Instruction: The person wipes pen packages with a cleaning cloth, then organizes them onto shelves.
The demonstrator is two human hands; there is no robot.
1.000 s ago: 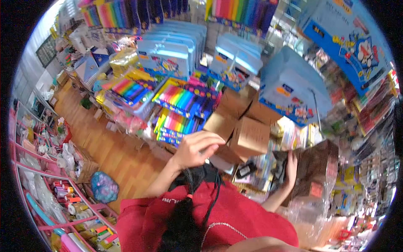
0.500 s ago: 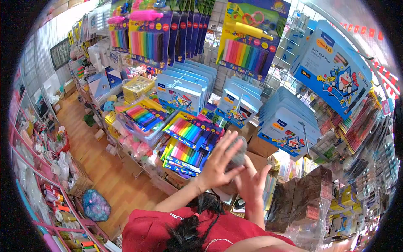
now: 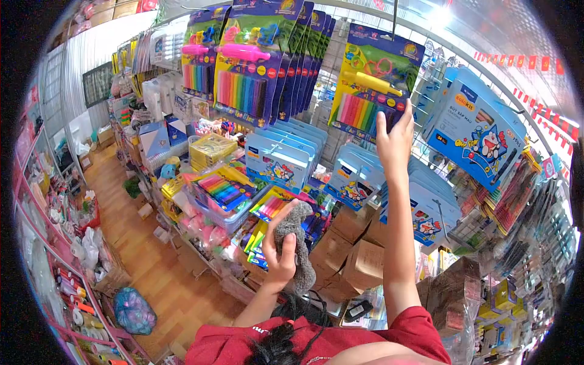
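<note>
My left hand (image 3: pixel 278 260) is wrapped around a crumpled grey cloth (image 3: pixel 294 240), which hangs below the palm in front of my chest. Raised at arm's length, my right hand (image 3: pixel 395 141) has its thumb and fingers apart and overlaps the lower right part of a hanging modelling clay pack (image 3: pixel 359 108) with a yellow roller. Behind my left hand lie more clay packs (image 3: pixel 272 204), stacked flat and partly hidden by the hand and cloth.
More clay packs (image 3: pixel 243 91) hang at upper left. Blue crayon boxes (image 3: pixel 277 158) fill the rack below, and another large one (image 3: pixel 477 131) hangs at right. Cardboard boxes (image 3: pixel 365 261) stand below the rack. Left of the shelf runs a wooden aisle floor (image 3: pixel 164 280) with a bagged bundle (image 3: pixel 134 310).
My hands were together around the grey cloth and have separated. The right hand has risen to the hanging clay pack; the left has moved left and down, keeping the cloth.
</note>
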